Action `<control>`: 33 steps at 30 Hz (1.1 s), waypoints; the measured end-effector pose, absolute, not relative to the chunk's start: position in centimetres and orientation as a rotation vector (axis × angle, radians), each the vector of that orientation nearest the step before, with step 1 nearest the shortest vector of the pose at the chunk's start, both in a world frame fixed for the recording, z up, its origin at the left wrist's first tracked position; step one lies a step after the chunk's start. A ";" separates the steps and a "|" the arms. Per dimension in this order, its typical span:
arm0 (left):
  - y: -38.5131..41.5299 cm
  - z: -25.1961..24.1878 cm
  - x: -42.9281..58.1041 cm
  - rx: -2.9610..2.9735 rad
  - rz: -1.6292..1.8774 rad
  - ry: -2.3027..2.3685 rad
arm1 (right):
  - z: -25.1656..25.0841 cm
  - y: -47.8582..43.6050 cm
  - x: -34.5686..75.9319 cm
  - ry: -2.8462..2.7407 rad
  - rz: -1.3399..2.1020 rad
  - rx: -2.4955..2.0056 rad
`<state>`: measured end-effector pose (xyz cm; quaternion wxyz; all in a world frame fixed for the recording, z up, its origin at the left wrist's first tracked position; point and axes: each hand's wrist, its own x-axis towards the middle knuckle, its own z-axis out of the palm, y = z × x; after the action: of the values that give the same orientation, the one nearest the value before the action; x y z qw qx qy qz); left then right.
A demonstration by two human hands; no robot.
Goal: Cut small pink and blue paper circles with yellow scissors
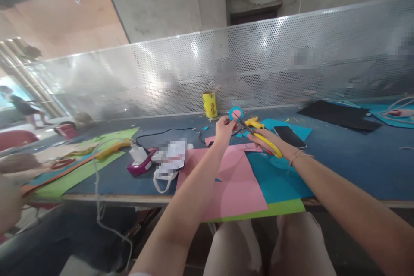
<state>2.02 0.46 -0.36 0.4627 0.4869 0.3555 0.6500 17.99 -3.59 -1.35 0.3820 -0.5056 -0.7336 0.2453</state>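
Observation:
My left hand pinches a small round piece of paper, a blue disc with a pink centre, held up above the table. In my right hand is a pair of scissors with yellow handles. Their blades reach up to the left and overlap the disc in the view; whether they cut into it I cannot make out. Beneath my forearms lie a large pink sheet, a blue sheet and a green sheet. Just beyond my right hand is a yellow glue gun.
A phone rests right of my right hand. Behind stands a yellow tin before a perforated metal screen. Black sheets lie at right. At left are a purple power strip, cables, green paper and another person's arm.

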 end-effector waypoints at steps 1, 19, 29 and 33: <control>0.4 -0.3 2.0 1.202 1.596 0.879 | -1.4 -3.5 18.1 -1.873 0.656 -1.297; 0.3 -0.3 2.0 1.165 1.561 0.806 | -1.2 -4.3 18.1 -1.807 0.906 -1.240; 0.5 -0.3 2.0 1.201 1.571 0.847 | -0.8 -4.6 18.0 -1.774 0.982 -1.286; 0.3 -0.2 2.0 1.204 1.570 0.841 | -0.6 -4.7 17.9 -1.786 0.980 -1.283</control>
<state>2.02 0.32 -0.24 0.4756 0.4926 0.3441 0.6424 17.93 -4.70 -0.61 0.3587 -0.4975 -0.6924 0.3800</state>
